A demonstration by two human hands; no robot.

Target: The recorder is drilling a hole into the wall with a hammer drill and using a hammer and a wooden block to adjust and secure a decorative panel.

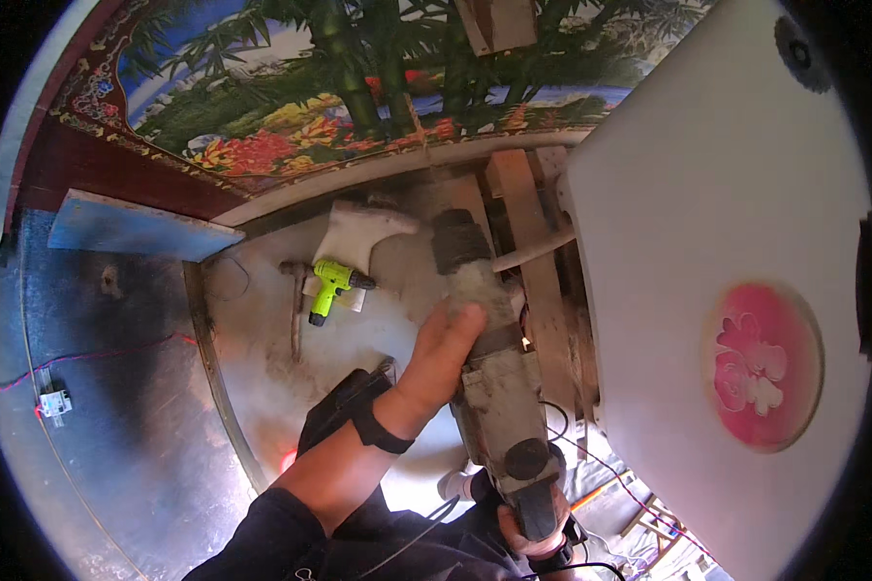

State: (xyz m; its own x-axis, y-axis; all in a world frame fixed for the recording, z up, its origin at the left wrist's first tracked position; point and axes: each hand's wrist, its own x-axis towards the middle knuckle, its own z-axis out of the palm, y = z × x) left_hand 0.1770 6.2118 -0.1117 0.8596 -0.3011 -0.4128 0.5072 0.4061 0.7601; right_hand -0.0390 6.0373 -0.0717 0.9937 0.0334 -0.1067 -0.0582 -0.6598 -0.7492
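Though dusty, blocky power tool (pixel 502 392)

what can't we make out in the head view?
Head view:
- Left hand: fingertips hidden behind the power tool.
- Right hand: some fingers hidden by the tool's rear handle.
- Tool's front end: any bit, and its contact with the wall, too hazy to tell.
- Wooden piece on the painted wall: cut off by the top edge.
- Space behind the white panel: blocked by the panel.
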